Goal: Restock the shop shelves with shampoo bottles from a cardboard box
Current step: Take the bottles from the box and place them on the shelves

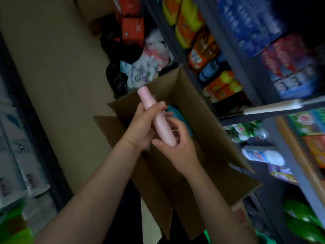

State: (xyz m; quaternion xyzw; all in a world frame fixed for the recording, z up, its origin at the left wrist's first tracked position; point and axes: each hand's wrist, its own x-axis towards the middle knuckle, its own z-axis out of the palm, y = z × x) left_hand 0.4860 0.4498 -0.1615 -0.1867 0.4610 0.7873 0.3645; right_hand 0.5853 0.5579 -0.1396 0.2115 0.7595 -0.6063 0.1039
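Shampoo, a pink bottle, hung over the open cardboard box, its long axis slanting, cap end aimed up-left and away. Left hand curled round its middle; right hand pinched the lower end. A teal bottle lay inside, mostly hidden. Blur smeared the shelf goods.

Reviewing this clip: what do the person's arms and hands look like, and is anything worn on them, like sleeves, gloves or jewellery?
Both forearms are bare for as far as the picture shows; no sleeves come into view. The left hand and right hand wear no gloves. A thin band or line crosses the left wrist; it may be a fine bracelet or only a crease, the picture is too dim to tell. No rings or watch can be made out.
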